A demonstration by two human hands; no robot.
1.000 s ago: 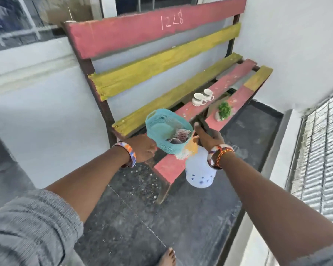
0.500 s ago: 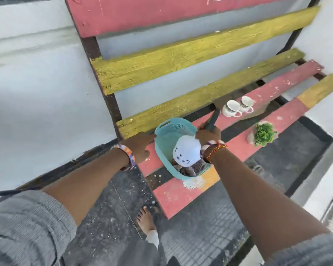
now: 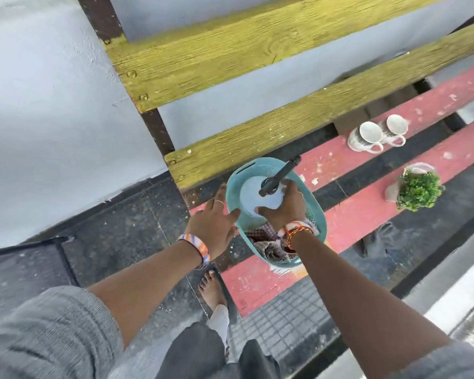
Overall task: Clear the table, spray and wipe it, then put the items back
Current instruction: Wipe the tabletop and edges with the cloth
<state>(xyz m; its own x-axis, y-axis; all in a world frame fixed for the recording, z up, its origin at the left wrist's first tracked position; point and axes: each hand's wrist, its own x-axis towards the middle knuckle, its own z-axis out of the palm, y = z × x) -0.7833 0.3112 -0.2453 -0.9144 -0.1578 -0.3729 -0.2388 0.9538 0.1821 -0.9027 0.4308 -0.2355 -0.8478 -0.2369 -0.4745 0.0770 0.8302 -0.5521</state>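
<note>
A pale grey wall [image 3: 52, 105] rises beyond the yellow backrest slats [image 3: 230, 50]; dark speckled floor [image 3: 115, 231], perhaps stone tile, spreads below.

A teal plastic basket [image 3: 316, 214] with perforated walls is sitting on the red slats of the worktop [image 3: 353, 217], near its left end. A white spray bottle [image 3: 253, 194] with a black nozzle is standing upright inside it, the nozzle pointing up and to the right past the rim. A checked cloth [image 3: 268, 246] is lying crumpled in the basket's near end. Further right, two white mugs [image 3: 378, 135] are standing side by side and touching on the rear red slat, handles turned toward the front. A small green plant [image 3: 417, 190] in a pale wrapped pot is resting on the front slat, well apart from the basket.
</note>
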